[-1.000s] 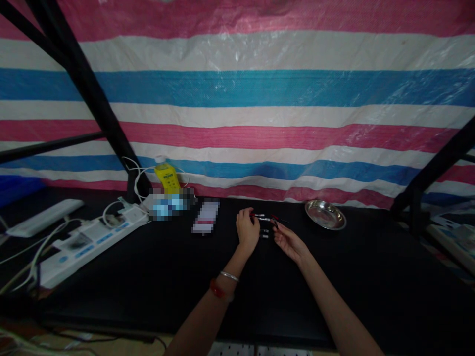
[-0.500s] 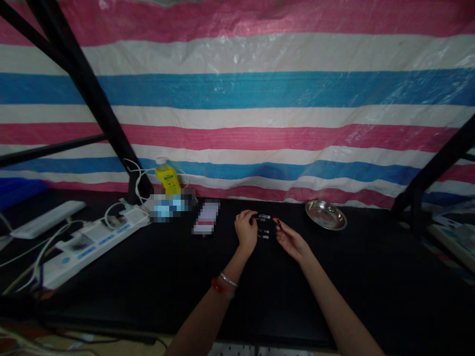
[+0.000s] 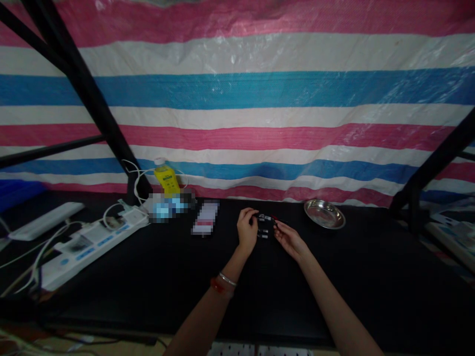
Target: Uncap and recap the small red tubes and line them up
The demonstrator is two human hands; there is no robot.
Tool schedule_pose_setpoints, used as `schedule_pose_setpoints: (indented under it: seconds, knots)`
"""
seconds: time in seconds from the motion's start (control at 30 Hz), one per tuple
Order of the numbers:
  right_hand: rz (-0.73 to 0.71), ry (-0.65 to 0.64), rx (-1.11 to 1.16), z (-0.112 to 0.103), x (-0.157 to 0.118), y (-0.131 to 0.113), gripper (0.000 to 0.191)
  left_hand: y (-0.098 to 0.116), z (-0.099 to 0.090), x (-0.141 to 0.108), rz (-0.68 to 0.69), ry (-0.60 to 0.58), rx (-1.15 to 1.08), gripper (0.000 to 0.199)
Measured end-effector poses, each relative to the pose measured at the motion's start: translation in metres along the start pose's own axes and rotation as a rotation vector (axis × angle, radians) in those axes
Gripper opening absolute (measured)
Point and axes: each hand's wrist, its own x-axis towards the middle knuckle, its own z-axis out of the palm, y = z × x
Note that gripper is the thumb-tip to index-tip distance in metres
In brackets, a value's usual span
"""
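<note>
My left hand [image 3: 247,231] is closed over the middle of the black table, with fingertips on the dark end of small black-and-silver pieces too small to name. From its fingers a silver-ended piece [image 3: 266,217] points right. Facing it, my right hand [image 3: 289,240] pinches a thin dark piece with a red part [image 3: 274,218], its tip close to that silver end. Whether the two touch I cannot tell. Below, between the hands, lie small silver-tipped pieces [image 3: 263,236], partly hidden behind my left hand.
A shiny round metal dish [image 3: 324,214] stands to the right. At left are a phone [image 3: 206,217], a yellow bottle [image 3: 166,180] and a white power strip [image 3: 92,247] with cables. A striped sheet [image 3: 237,89] hangs behind the black table [image 3: 274,296]; dark frame bars flank it.
My right hand has moved slightly left, bringing the red-and-dark piece closer to the silver end at my left hand. The left hand has shifted a little to the right.
</note>
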Motion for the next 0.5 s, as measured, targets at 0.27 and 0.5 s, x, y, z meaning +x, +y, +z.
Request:
schedule_pose_setpoints:
  seconds: [0.27, 0.5]
  knots:
    - [-0.013, 0.055, -0.051, 0.0046, -0.002, 0.0003, 0.027, -0.0017, 0.0013, -0.0012, 0.035, -0.037, 0.007, 0.027]
    - [-0.209, 0.265, -0.065, 0.006, 0.0005, 0.0063, 0.03, -0.0073, 0.0051, -0.0049, 0.132, -0.203, 0.111, 0.03]
